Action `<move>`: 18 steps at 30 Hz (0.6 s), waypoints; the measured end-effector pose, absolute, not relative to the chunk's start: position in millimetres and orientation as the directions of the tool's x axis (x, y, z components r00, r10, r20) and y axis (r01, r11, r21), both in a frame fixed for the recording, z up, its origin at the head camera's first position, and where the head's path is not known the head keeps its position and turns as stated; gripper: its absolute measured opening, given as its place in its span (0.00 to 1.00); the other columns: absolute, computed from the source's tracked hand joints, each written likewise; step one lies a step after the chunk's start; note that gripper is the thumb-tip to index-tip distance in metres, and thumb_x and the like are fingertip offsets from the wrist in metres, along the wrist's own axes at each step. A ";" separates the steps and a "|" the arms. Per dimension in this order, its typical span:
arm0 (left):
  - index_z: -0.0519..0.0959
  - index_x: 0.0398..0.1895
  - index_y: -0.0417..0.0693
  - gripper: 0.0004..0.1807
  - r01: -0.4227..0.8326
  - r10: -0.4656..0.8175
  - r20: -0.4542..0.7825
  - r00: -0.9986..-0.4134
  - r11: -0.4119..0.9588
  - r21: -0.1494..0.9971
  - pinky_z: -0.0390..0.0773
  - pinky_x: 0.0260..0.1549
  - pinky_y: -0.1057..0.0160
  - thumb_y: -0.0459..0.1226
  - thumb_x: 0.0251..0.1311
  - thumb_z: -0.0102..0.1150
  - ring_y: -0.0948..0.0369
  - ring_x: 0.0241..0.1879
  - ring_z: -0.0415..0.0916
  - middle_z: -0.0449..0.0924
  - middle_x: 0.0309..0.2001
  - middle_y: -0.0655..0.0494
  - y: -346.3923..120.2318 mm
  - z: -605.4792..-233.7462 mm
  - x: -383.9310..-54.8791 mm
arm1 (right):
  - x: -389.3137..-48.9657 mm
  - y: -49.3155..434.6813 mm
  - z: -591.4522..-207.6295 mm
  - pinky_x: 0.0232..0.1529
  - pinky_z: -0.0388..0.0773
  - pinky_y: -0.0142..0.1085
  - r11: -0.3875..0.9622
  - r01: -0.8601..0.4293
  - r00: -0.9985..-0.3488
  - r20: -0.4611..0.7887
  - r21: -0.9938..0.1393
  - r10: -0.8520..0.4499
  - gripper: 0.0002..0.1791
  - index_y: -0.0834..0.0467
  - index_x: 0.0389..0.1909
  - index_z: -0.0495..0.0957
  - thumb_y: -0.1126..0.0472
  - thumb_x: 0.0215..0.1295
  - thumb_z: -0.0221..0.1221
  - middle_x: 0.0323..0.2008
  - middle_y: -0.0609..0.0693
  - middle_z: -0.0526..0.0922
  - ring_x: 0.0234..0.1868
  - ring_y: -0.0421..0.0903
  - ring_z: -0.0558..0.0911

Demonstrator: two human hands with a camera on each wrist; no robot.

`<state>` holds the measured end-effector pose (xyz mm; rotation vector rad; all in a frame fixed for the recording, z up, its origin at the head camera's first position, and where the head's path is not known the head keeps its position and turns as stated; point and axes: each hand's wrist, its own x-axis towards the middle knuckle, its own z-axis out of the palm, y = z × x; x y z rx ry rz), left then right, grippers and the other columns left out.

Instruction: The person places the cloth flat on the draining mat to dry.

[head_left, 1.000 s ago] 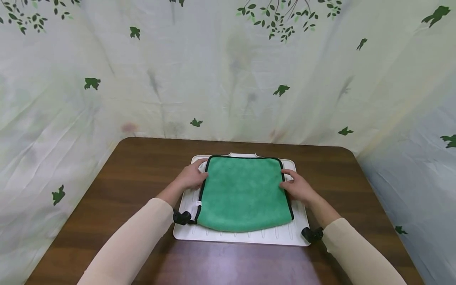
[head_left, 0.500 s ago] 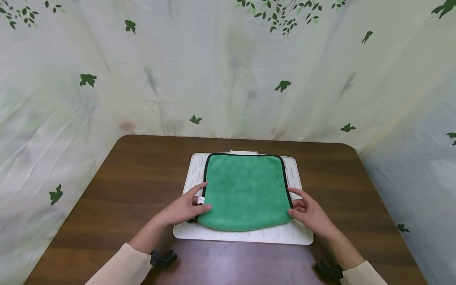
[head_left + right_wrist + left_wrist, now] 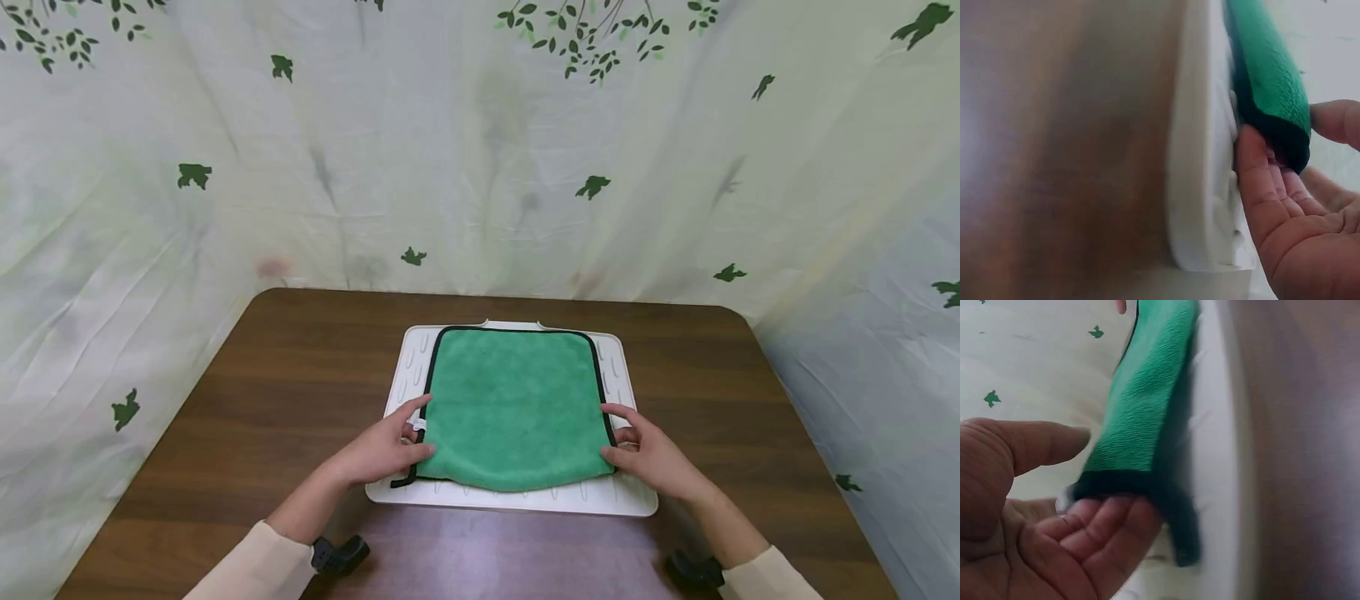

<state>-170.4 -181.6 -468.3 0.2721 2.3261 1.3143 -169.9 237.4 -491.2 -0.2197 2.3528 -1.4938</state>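
A green cloth (image 3: pixel 517 408) with black trim lies folded on a white ribbed tray (image 3: pixel 401 375), its rounded fold toward me. My left hand (image 3: pixel 378 450) holds the cloth's near left side, thumb above and fingers tucked beneath the edge, beside a small white tag (image 3: pixel 417 425). In the left wrist view a strip of black trim (image 3: pixel 1182 531) hangs past those fingers. My right hand (image 3: pixel 656 454) holds the near right side the same way; in the right wrist view its fingers (image 3: pixel 1263 175) reach under the trimmed edge. The cloth's underside is mostly hidden.
The tray stands on a brown wooden table (image 3: pixel 315 375). Behind and at both sides hangs a pale curtain (image 3: pixel 465 167) printed with leaves and green birds. A black wrist camera (image 3: pixel 341 554) sits on the left wrist, another (image 3: pixel 693 571) on the right.
Both hands have moved from the cloth's upper sides down to its near corners, and their fingers are now under the edges. A strip of black trim shows at the near left corner.
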 end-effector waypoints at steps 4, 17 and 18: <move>0.49 0.82 0.44 0.44 -0.065 0.403 -0.286 -0.869 0.481 0.874 0.78 0.27 0.62 0.34 0.67 0.61 0.61 0.20 0.69 0.75 0.32 0.50 -184.5 -471.4 -165.1 | -164.3 239.2 -492.5 0.35 0.80 0.32 0.421 0.040 -0.928 -0.189 -0.906 -0.320 0.38 0.60 0.76 0.60 0.63 0.68 0.64 0.40 0.58 0.80 0.33 0.40 0.80; 0.47 0.81 0.39 0.48 -0.146 0.415 -0.326 -0.849 0.409 0.901 0.72 0.21 0.66 0.31 0.63 0.65 0.62 0.18 0.67 0.70 0.27 0.54 -188.9 -474.6 -151.2 | -152.4 240.5 -491.6 0.35 0.87 0.41 0.380 0.160 -0.904 -0.290 -0.911 -0.315 0.40 0.59 0.78 0.57 0.64 0.68 0.64 0.43 0.60 0.78 0.34 0.48 0.83; 0.48 0.81 0.39 0.48 -0.142 0.414 -0.320 -0.852 0.406 0.903 0.72 0.21 0.66 0.31 0.63 0.65 0.62 0.18 0.66 0.70 0.28 0.54 -189.8 -473.4 -150.7 | -151.8 241.0 -490.3 0.35 0.87 0.41 0.376 0.165 -0.909 -0.289 -0.912 -0.300 0.40 0.58 0.77 0.57 0.64 0.68 0.64 0.43 0.60 0.78 0.33 0.49 0.83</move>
